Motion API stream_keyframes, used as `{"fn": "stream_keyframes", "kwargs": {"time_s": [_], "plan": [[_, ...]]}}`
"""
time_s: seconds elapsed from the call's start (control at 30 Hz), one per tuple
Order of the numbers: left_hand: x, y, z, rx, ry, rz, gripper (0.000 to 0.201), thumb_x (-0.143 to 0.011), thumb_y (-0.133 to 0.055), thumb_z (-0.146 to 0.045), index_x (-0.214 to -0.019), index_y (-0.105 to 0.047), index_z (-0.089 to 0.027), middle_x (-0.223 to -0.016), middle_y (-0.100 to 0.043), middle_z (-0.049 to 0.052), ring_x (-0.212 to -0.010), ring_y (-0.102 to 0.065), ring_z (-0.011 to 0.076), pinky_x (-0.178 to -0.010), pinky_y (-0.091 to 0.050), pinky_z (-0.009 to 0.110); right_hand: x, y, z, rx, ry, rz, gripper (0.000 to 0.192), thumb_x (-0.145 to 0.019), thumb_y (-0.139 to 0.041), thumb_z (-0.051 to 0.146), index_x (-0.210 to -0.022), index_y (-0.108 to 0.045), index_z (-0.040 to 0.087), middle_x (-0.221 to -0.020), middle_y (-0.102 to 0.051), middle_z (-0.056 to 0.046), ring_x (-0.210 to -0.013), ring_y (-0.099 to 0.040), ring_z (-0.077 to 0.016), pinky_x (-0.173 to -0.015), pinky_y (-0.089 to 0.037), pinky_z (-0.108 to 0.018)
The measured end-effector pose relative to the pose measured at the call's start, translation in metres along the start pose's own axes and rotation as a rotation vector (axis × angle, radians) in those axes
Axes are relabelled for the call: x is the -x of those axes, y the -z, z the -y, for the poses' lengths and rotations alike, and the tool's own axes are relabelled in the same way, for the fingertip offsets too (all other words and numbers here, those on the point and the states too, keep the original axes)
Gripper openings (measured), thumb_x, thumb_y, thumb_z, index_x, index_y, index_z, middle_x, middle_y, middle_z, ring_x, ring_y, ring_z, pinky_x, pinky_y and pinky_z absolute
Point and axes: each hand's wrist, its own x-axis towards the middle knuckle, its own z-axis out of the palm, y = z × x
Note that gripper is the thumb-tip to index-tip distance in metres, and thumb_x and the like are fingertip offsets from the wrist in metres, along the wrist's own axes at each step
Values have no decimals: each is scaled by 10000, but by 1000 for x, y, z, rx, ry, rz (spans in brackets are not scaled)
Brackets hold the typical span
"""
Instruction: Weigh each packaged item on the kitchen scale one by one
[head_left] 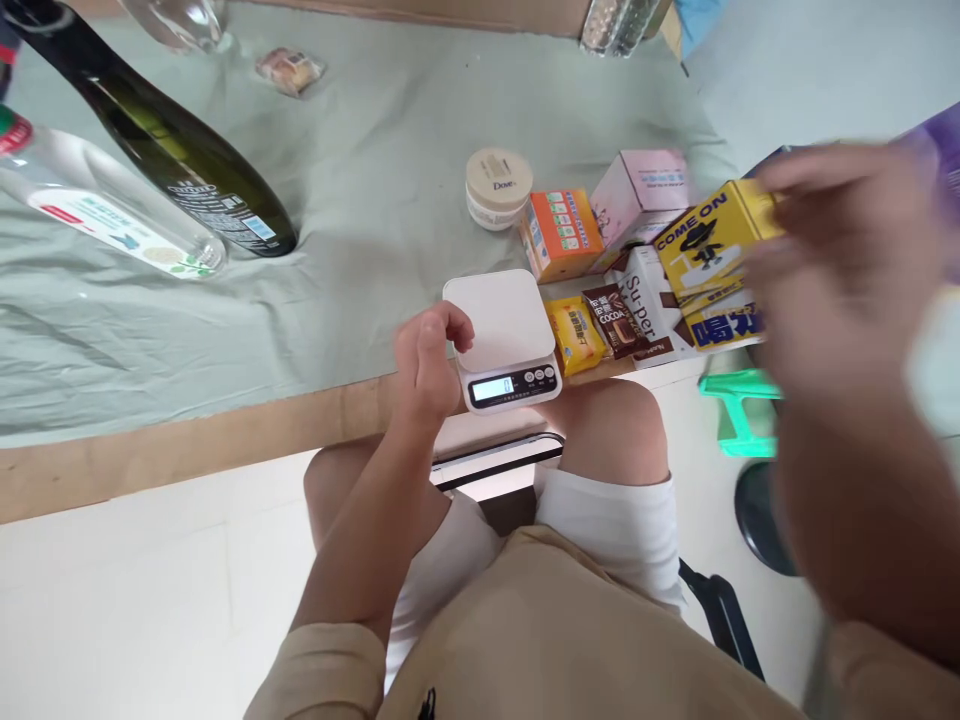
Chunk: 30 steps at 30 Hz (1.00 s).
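Dark wine bottle (165, 140), clear bottle (112, 215), Dove jar (498, 187), possibly wrapped snack (289, 70).

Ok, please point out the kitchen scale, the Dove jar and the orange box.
kitchen scale (501, 318), head view, on its white weighing plate.
Dove jar (498, 178), head view, on its lid.
orange box (566, 225), head view, on its top face.
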Motion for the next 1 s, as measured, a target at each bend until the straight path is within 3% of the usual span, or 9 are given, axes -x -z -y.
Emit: {"fn": "stream_keyframes", "kwargs": {"time_s": [0.07, 0.13, 0.23, 0.4, 0.53, 0.63, 0.8, 1.0], "plan": [[0, -1, 0, -20, 5, 15, 695, -1013, -373, -752, -613, -561, -215, -573, -563, 57, -563, -497, 162, -577, -385, 354, 16, -31, -4, 1, 197, 218, 356, -884, -778, 260, -1234, -722, 242, -1354, -692, -64, -1294, -658, -206, -1193, -597, -411], [0, -2, 0, -46, 0, 29, 694, -1024, -363, -743, -620, -553, -212, -582, -568, 55, -567, -498, 157, -581, -374, 358, 28, -62, -4, 31, 377, 403, 411, -843, -747, 231, -1249, -690, 248, -1373, -691, -86, -1317, -658, -247, -1228, -565, -503], [-1, 0, -2, -66, -20, 48, 686, -1045, -341, -713, -628, -549, -209, -586, -572, 53, -562, -489, 151, -581, -369, 365, 30, -98, 8, 127, 445, 494, 456, -887, -672, 299, -1336, -609, 249, -1457, -631, -111, -1360, -623, -261, -1213, -556, -543], [-6, 4, -5, -53, -38, 63, 664, -1066, -337, -669, -637, -552, -209, -595, -580, 55, -568, -504, 154, -562, -380, 361, -13, -130, 53, 361, 442, 547, 488, -971, -585, 288, -1449, -529, 210, -1576, -493, -128, -1397, -568, -210, -1252, -487, -427], [-10, 8, -5, -11, -22, 26, 651, -1075, -345, -649, -639, -554, -213, -599, -569, 52, -577, -511, 161, -559, -387, 356, -47, -155, 74, 482, 425, 533, 576, -957, -591, 307, -1511, -492, 187, -1596, -442, -159, -1443, -551, -292, -1246, -456, -482], [-12, 10, -5, -5, 17, 15, 681, -1067, -322, -694, -638, -543, -214, -600, -564, 52, -582, -505, 161, -569, -394, 359, -61, -173, 77, 536, 370, 568, 640, -942, -629, 353, -1535, -478, 167, -1566, -465, -185, -1419, -579, -352, -1199, -446, -555], [-12, 13, -5, 59, 27, -2, 688, -1065, -336, -707, -638, -545, -209, -608, -561, 49, -589, -502, 154, -577, -393, 353, -71, -190, 74, 571, 282, 599, 756, -896, -646, 421, -1526, -447, 53, -1541, -471, -206, -1433, -542, -354, -1168, -405, -536], [-10, 11, -4, 132, 58, -32, 705, -1034, -382, -753, -615, -552, -211, -599, -542, 45, -577, -484, 159, -572, -378, 359, -70, -191, 68, 525, 315, 524, 761, -822, -774, 247, -1513, -482, 112, -1463, -566, -184, -1288, -568, -251, -1141, -441, -539]]}}
